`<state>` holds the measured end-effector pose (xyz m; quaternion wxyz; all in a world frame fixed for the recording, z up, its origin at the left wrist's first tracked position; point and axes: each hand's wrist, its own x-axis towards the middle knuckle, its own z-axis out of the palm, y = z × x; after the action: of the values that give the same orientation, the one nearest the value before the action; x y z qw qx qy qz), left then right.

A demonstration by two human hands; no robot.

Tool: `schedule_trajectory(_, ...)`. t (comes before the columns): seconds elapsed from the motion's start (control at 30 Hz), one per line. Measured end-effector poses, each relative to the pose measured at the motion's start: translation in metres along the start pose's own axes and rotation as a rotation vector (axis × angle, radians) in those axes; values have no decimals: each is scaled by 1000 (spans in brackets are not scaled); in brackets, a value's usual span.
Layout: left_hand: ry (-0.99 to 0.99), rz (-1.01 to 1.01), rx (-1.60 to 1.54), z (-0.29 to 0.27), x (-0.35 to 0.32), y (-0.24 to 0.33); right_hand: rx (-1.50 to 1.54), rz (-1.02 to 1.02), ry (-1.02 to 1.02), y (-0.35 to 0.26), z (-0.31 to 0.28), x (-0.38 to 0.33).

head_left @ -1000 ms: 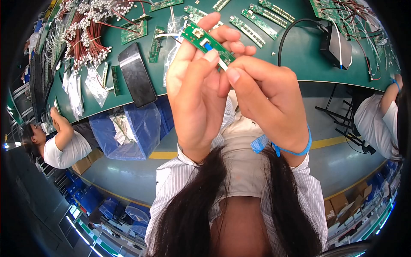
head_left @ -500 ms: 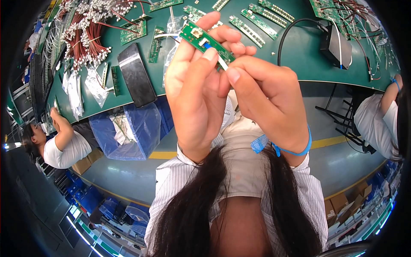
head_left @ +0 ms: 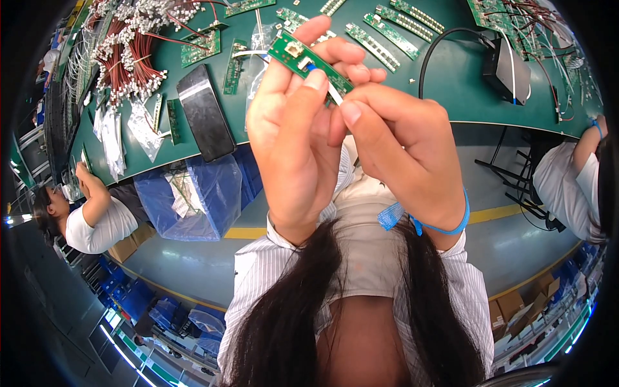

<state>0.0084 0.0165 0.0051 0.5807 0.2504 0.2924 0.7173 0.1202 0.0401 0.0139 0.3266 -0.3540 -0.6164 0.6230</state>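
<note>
I see a small green circuit board [head_left: 308, 59] held up close to the camera, at about twelve o'clock from the centre of the view, tilted so its long edge runs from upper left down to lower right. It carries a pale square part near its upper end and a small blue piece near the middle. My left hand [head_left: 293, 138] is closed around it, the thumb pressed on the near face and the fingers wrapped behind the far edge. My right hand [head_left: 403, 151] sits at three o'clock from the board, its fingers pinched narrow at the board's lower end, where a thin white strip [head_left: 335, 98] shows between the fingertips; whether it grips the strip or the board itself I cannot tell. A blue wrist strap [head_left: 445, 222] circles the right wrist at five o'clock. Behind the hands lies the green workbench [head_left: 451, 77], with a dark flat tray [head_left: 205, 113] at nine o'clock from the board, a bundle of red wires with white plugs [head_left: 132, 55] at ten o'clock, long green boards [head_left: 393, 29] at two o'clock, and a black box with a cable [head_left: 506, 61] further toward three. A blue plastic bag [head_left: 193, 193] hangs below the bench edge at seven o'clock. One person in white [head_left: 90, 216] sits at eight o'clock, another [head_left: 570, 174] at four.
</note>
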Motion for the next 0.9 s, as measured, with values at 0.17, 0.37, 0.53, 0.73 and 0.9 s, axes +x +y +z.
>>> schedule_trajectory(0.17,10,-2,-5,0,0,-1,-16,-9,8,1,0,0)
schedule_trajectory(0.37,13,4,-39,0,0,-1,-27,-1,2,0,-1,0)
schedule_trajectory(0.53,29,-19,-16,0,0,0,-17,23,9,-2,0,-1)
schedule_trajectory(0.73,24,-28,-33,0,-1,1,-15,24,10,-3,1,-2)
schedule_trajectory(0.9,24,-15,-39,0,-2,1,-20,5,21,-2,2,-2)
